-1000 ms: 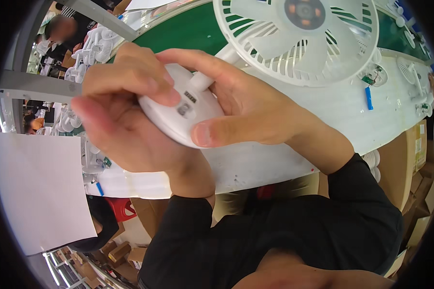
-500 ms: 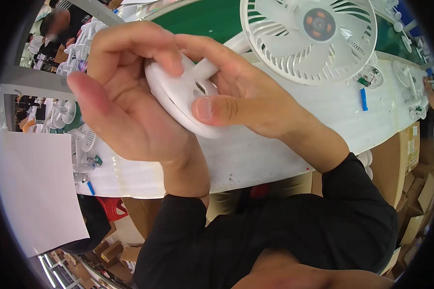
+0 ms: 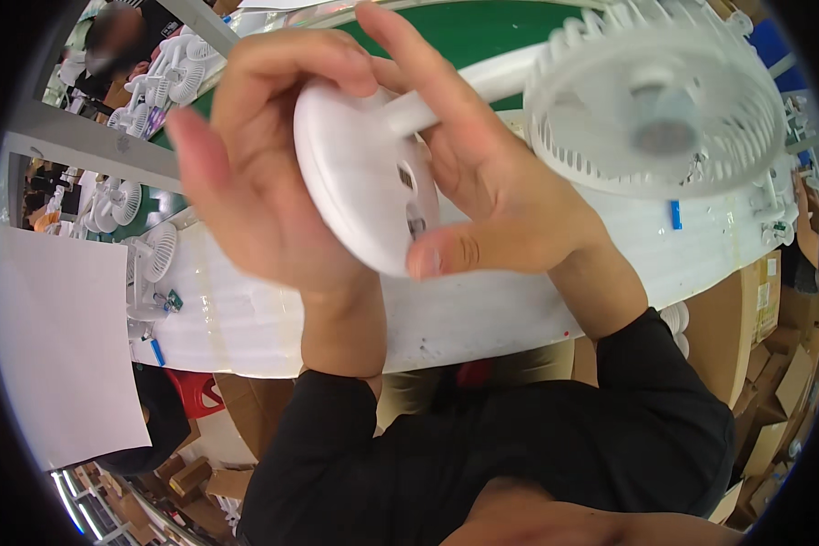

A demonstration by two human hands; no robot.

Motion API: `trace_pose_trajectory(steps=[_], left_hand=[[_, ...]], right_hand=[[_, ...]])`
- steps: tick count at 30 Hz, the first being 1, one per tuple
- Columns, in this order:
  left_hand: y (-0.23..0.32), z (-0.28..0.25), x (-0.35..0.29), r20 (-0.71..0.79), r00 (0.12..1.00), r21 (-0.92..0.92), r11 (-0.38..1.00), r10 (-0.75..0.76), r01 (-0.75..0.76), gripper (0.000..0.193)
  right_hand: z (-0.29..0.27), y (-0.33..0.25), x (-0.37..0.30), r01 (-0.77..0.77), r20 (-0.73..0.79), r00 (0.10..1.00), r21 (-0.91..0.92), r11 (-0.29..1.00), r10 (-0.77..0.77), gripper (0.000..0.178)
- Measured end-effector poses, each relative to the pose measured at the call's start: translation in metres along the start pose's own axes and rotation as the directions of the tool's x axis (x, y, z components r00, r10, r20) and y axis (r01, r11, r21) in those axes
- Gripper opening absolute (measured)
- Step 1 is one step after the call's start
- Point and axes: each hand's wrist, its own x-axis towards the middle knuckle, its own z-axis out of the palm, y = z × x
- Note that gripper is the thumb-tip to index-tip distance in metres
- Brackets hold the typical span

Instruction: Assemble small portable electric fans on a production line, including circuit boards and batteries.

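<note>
A white desk fan is tilted in the air between my two hands, its round base toward me. My left hand supports the base from beneath and the left, fingers bent over its far rim and thumb standing off. On the other side, my right hand has its thumb at the base's near edge by small dark slots, while its forefinger stretches up past the stem. The fan's caged head, smeared by motion, hangs at the upper right over the table.
White sheeting covers the table, with a green strip behind. More fans stand at the left, and a blue cylinder lies at the right. A white panel juts in at left. Cardboard boxes fill the lower right.
The fan has turned: its head swung right and tipped, and more of its base's flat face shows. Both hands shifted slightly right, and my right forefinger straightened upward.
</note>
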Motion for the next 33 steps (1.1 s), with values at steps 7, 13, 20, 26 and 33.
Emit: trace_pose_trajectory(steps=[7,13,20,26,33], left_hand=[[-0.008,-0.008,-0.007,0.072,0.997,-0.084,0.996,-0.007,0.013,0.056],[-0.001,0.005,-0.003,0.116,0.979,-0.112,0.982,0.168,-0.155,0.054],[0.004,0.008,0.001,-0.096,0.990,-0.153,0.984,-0.102,0.087,0.053],[0.001,-0.008,-0.003,0.044,0.997,-0.082,0.994,0.068,-0.065,0.054],[-0.002,-0.010,0.001,-0.084,0.995,-0.106,0.993,-0.059,0.050,0.053]], right_hand=[[-0.002,-0.003,-0.005,-0.043,0.071,0.996,-0.074,0.996,0.048,0.108],[0.001,-0.009,-0.006,-0.021,0.121,0.992,-0.146,0.989,0.039,0.109],[0.008,0.005,0.006,0.268,0.089,0.963,-0.366,0.891,-0.253,0.112],[0.007,0.003,0.001,0.203,0.125,0.976,-0.254,0.946,-0.177,0.096],[0.015,0.012,0.008,0.205,0.070,0.977,-0.019,0.979,-0.204,0.081]])
